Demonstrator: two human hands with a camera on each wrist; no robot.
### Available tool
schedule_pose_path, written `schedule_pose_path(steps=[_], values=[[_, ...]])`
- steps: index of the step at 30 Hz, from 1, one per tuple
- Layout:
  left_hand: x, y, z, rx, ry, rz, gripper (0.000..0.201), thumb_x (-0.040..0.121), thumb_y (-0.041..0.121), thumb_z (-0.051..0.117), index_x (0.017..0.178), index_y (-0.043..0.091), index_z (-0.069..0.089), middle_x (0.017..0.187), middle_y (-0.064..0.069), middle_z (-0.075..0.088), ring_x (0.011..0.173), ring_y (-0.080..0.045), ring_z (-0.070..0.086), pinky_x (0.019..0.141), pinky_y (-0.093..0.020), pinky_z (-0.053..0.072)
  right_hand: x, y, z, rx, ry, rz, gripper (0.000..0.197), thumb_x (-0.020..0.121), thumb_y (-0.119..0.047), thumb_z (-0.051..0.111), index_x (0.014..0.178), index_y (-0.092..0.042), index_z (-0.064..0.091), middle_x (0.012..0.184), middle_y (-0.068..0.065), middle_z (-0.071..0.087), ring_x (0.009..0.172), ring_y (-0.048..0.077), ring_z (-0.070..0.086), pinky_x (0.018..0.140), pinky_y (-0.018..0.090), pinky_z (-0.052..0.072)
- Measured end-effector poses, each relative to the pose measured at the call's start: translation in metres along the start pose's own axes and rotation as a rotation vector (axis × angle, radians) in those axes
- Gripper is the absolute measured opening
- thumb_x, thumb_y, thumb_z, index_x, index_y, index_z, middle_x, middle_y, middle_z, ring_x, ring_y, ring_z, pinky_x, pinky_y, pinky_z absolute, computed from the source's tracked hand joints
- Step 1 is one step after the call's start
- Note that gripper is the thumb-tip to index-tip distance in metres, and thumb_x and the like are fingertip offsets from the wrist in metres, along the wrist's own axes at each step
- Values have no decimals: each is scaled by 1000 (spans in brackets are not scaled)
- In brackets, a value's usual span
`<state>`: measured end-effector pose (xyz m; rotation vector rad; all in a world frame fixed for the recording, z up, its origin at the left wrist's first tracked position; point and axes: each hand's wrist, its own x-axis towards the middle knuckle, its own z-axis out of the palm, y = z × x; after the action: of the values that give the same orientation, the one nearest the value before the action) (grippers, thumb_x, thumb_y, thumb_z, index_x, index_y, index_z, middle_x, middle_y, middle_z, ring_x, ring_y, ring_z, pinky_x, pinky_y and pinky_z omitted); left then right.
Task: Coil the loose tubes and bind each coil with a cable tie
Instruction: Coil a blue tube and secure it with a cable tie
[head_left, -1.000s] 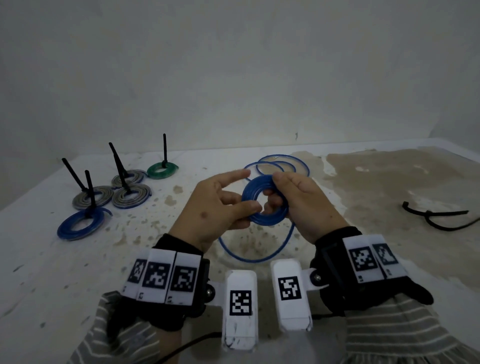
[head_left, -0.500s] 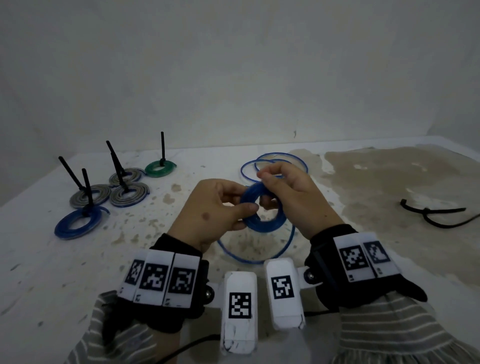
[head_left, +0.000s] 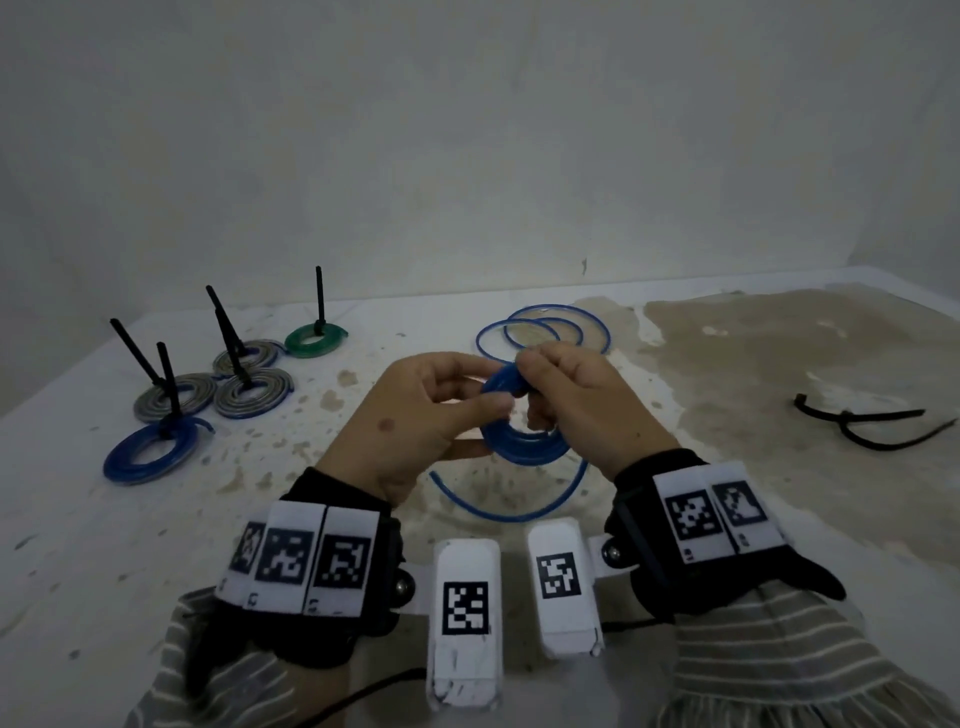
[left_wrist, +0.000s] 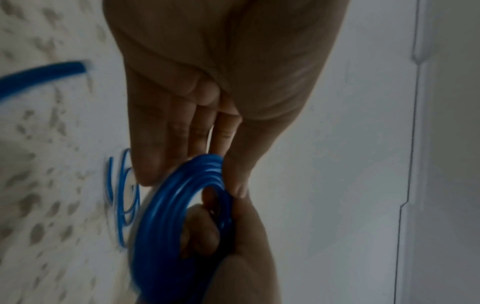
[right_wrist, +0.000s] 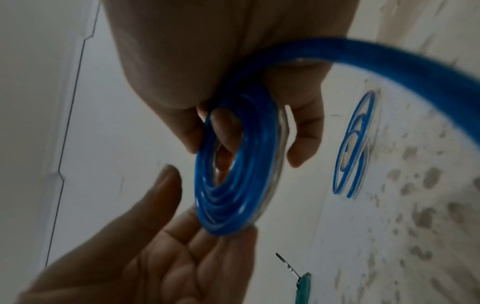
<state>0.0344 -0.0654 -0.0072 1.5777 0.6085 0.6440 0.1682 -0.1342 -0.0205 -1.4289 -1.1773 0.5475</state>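
On the stained white table (head_left: 156, 545), five flat tube coils (head_left: 228, 384) at the far left already stand bound with black ties. A half-wound blue plastic tube coil (head_left: 519, 441) is held above the middle, its tail (head_left: 514, 514) unwound. Spare black cable ties (head_left: 862, 423) wait right. The left hand (head_left: 410, 431) pinches the coil's rim; the right hand (head_left: 587, 405) curls around its top edge.
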Motion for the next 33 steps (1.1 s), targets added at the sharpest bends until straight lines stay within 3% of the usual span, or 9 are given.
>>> schedule_pose_path(steps=[2, 6, 9, 13, 18, 21, 24, 28, 33], values=[[-1, 3, -5, 107, -15, 3, 17, 78, 5, 67, 93, 13, 68, 73, -10, 71, 67, -16, 66, 66, -30, 56, -2, -1, 1, -52, -28, -11, 25, 93, -24, 47, 75, -7, 53, 54, -2, 44, 52, 13, 41, 58, 33, 36], [-5, 2, -6, 333, -101, -28, 3, 76, 9, 71, 79, 7, 69, 69, -11, 72, 61, -16, 67, 58, -24, 50, -4, -2, 1, -122, -10, -36, 16, 86, -26, 58, 75, -19, 50, 57, 1, 49, 55, 15, 46, 57, 30, 40], [-2, 1, -5, 212, -25, -1, 3, 79, 6, 67, 78, 7, 65, 64, -8, 71, 59, -16, 68, 62, -27, 54, 0, -2, 2, 38, 76, -36, 14, 89, -22, 56, 77, -16, 55, 63, 2, 58, 58, 11, 54, 65, 31, 48], [2, 1, -3, -46, 104, 23, 4, 84, 6, 61, 80, 7, 59, 62, -4, 70, 58, -17, 69, 66, -29, 57, 2, -3, 2, 291, 114, 14, 28, 97, -23, 41, 81, -15, 62, 62, -4, 60, 68, 12, 57, 72, 35, 52], [0, -3, 17, -126, 99, 4, 4, 84, 8, 62, 82, 6, 58, 66, -5, 71, 61, -17, 70, 59, -24, 57, 3, -3, 4, 448, 197, 61, 31, 99, -23, 34, 82, -7, 55, 51, -8, 53, 51, 7, 52, 56, 20, 47], [-2, -3, 19, 26, 11, -5, 5, 82, 9, 66, 80, 8, 61, 73, -8, 70, 64, -15, 69, 63, -26, 56, 3, -1, -4, 396, 180, 63, 32, 99, -21, 35, 73, -9, 51, 48, -8, 48, 45, 8, 45, 51, 21, 42], [-2, 1, 10, 123, 9, 27, 8, 79, 12, 69, 86, 11, 66, 81, -8, 69, 69, -12, 66, 70, -33, 56, 1, -1, -5, 231, 71, 56, 34, 99, -20, 37, 70, -8, 51, 43, -10, 46, 43, 7, 42, 50, 21, 43], [-2, 3, -1, 172, 14, 25, 10, 79, 9, 68, 84, 17, 69, 72, -9, 67, 62, -11, 63, 59, -23, 54, -1, -1, 1, 10, -22, 31, 29, 96, -22, 42, 74, -8, 53, 43, -11, 47, 44, 6, 42, 58, 31, 43], [-1, -1, 1, 176, -38, -62, 7, 79, 4, 68, 76, 11, 67, 62, -3, 68, 55, -7, 64, 52, -18, 52, -2, -1, 2, -42, 59, 30, 9, 90, -25, 54, 85, -20, 49, 60, 0, 54, 52, 11, 51, 63, 34, 47]])
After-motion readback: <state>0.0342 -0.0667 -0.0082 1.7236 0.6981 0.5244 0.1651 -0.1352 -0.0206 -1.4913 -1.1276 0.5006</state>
